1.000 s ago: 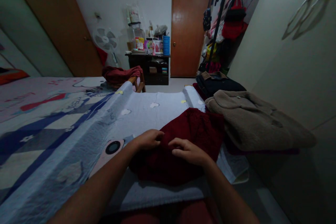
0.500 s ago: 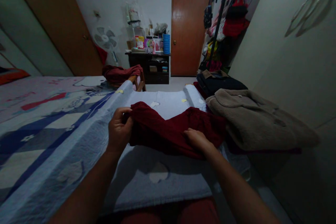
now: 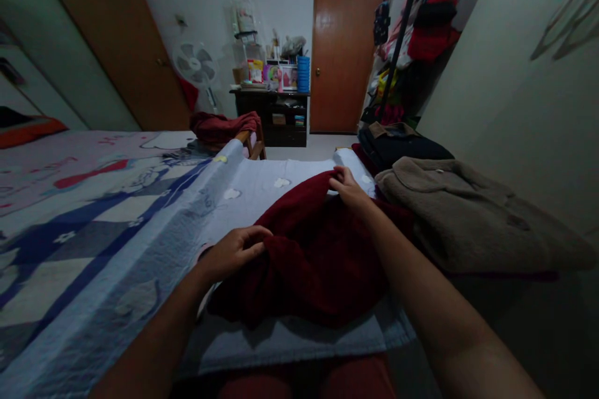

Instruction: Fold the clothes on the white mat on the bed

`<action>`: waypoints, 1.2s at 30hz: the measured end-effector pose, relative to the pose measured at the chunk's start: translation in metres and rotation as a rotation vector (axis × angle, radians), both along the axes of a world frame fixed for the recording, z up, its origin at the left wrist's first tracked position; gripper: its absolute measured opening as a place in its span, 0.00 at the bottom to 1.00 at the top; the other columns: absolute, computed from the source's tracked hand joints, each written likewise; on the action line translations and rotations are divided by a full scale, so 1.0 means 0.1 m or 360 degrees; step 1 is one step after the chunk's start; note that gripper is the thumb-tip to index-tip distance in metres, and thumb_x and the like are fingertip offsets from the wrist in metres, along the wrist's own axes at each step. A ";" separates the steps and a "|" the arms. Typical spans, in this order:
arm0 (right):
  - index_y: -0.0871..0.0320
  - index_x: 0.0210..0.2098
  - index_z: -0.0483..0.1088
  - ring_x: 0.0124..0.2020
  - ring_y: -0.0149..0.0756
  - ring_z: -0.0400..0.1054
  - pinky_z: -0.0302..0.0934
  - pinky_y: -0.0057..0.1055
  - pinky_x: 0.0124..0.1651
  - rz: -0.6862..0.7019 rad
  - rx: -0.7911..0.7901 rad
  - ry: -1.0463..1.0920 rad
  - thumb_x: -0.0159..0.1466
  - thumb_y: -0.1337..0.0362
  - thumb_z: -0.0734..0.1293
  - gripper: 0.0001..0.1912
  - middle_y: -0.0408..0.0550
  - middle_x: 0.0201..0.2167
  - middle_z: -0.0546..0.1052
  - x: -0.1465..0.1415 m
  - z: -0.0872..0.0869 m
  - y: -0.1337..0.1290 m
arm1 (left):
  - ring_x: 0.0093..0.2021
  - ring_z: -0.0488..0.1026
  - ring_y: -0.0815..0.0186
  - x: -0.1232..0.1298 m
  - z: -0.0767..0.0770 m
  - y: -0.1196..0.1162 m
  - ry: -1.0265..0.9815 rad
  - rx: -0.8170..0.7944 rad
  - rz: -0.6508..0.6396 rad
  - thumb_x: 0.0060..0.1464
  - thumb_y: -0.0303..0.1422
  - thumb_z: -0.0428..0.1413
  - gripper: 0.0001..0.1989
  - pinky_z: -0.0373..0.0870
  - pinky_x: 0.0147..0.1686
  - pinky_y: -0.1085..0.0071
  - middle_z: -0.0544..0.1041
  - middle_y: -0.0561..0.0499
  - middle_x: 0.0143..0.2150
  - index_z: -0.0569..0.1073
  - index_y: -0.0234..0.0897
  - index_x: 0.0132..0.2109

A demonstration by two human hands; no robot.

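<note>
1. Garment of dark red, soft-looking fabric point(image 3: 322, 262) is bunched at the centre of the frame, laid in loose folds over a pale-blue textured sheet with light patches point(image 3: 262, 174); which garment it is cannot be told.
2. Upper edge, just above centre: it is pinched by the right hand point(image 3: 349, 187), with the fingertips closed on the fabric.
3. Lower, left of centre, a raised fold is gripped by the left hand point(image 3: 236, 252), thumb and fingers appearing to be closed around it.
4. For this step to be done well, both holds should probably be kept light and near the edges, so that the slack sagging between them can be drawn out without fresh creases being pressed in.
5. Care seems called for at the right of the garment, where it lies against a folded brown fleece jacket point(image 3: 468, 218); by a hard pull, that could be dragged askew.
6. And the changes from half a second ago! The left hand has been brought down and inward from its raised place at the left; the right has been carried up to the top edge.
7. Fabric has been dropped toward the bottom of the frame, and the heart-shaped patch that was showing there has been covered.
</note>
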State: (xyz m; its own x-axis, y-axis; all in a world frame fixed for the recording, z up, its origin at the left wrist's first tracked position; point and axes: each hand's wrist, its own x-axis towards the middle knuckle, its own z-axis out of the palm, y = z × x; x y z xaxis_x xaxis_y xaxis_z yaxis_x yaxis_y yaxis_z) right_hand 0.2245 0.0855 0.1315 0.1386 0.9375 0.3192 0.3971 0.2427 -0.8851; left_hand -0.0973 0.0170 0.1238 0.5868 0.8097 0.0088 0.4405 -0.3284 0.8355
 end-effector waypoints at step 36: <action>0.56 0.29 0.69 0.33 0.35 0.63 0.58 0.32 0.40 -0.1018 0.0781 -0.0703 0.54 0.69 0.60 0.06 0.43 0.30 0.67 0.59 0.56 -0.93 | 0.33 0.76 0.62 -0.52 0.10 0.23 0.0375 0.0322 0.0305 0.53 0.48 0.55 0.21 0.71 0.32 0.70 0.79 0.51 0.36 0.73 0.41 0.48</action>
State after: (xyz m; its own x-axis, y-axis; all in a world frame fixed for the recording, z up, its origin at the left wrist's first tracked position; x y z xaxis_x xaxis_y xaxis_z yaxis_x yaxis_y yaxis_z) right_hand 0.2834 -0.0075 0.1877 0.3551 0.4698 0.8082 0.8627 0.1685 -0.4769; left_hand -0.1489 0.0402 0.1340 0.4296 0.9009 0.0625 0.6829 -0.3693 0.6303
